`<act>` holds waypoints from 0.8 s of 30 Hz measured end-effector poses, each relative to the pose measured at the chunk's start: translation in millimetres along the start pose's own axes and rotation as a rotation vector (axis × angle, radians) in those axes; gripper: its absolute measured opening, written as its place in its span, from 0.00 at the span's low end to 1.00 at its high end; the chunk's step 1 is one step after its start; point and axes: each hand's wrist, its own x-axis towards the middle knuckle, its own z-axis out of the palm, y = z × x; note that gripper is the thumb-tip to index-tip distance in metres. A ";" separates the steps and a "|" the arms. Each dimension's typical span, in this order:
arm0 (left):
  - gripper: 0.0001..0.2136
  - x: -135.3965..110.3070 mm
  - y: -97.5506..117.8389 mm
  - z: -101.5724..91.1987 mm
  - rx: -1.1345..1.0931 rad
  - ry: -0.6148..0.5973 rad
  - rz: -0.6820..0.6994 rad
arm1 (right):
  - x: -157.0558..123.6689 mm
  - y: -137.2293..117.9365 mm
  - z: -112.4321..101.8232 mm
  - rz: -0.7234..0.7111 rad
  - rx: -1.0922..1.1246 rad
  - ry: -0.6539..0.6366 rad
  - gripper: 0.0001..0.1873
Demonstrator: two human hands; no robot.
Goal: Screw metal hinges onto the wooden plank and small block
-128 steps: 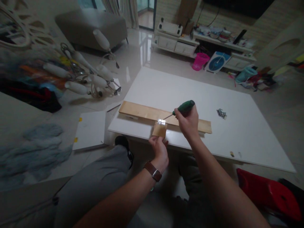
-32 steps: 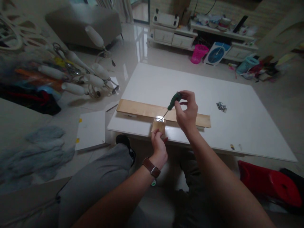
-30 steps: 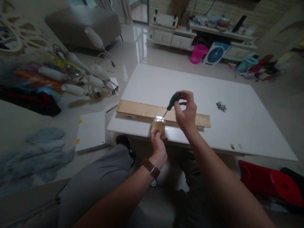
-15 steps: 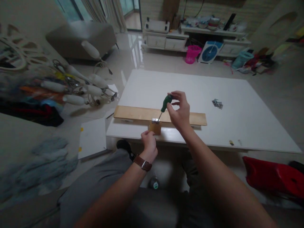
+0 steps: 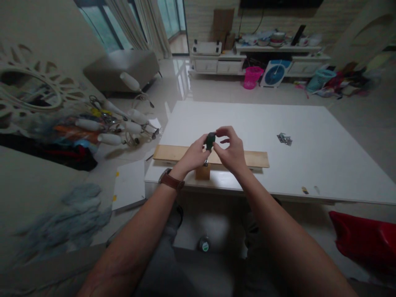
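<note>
A long wooden plank (image 5: 250, 158) lies across the near part of a white table (image 5: 247, 119). A small wooden block (image 5: 203, 173) sits against its near edge, joined by a metal hinge that my hands mostly hide. A green-handled screwdriver (image 5: 210, 140) stands almost upright over the hinge. My left hand (image 5: 193, 155) is wrapped round the lower part of the handle. My right hand (image 5: 229, 150) pinches the top of the handle with its fingertips. A brown watch strap is on my left wrist.
A small pile of metal hinges (image 5: 285, 139) lies on the table to the right. A white panel (image 5: 129, 185) and a chandelier with white lamp arms (image 5: 120, 123) lie on the floor at left. A red object (image 5: 365, 243) sits at lower right.
My left hand has left the small block and moved up onto the screwdriver handle. The screwdriver has risen from slanted to nearly upright. The camera has tilted upward.
</note>
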 end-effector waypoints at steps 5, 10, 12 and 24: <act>0.14 3.7 -9.8 3.4 0.030 0.021 0.080 | 0.7 7.7 -6.1 0.059 -0.025 -0.045 0.21; 0.15 0.5 -7.8 6.5 0.098 0.188 0.038 | -3.0 29.0 5.5 0.327 -0.088 -0.223 0.22; 0.16 -0.6 -6.6 6.5 0.138 0.255 0.021 | -4.8 32.7 15.1 0.345 -0.094 -0.263 0.21; 0.13 -10.9 0.4 -0.9 0.184 0.252 0.049 | -13.3 26.3 40.8 0.287 -0.348 -0.212 0.13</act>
